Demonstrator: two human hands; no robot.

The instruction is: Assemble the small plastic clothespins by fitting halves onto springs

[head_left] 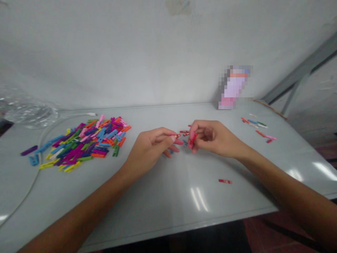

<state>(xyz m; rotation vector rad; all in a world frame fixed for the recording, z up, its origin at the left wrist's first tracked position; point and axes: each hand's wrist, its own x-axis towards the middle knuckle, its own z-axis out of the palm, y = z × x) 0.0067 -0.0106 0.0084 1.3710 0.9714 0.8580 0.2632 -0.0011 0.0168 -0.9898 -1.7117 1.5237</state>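
My left hand (158, 142) is closed in a pinch, with a small red clothespin piece (177, 136) between thumb and fingertips. To its right, my right hand (209, 138) is closed on another red clothespin piece (194, 139); the fingers partly cover it. The two pieces are apart, a short gap between them. Several red pieces (184, 131) and some small grey-blue bits lie on the table behind and between the hands, partly hidden. A lone red clothespin piece (225, 181) rests nearer the front edge, below my right hand.
A large pile of colourful clothespins (84, 140) covers the left of the grey table (158, 207). A white cable (39, 175) curves around it, beside clear plastic wrapping (31, 112). At the right lie several loose pieces (260, 134). A blurred phone-like object (233, 89) leans on the wall.
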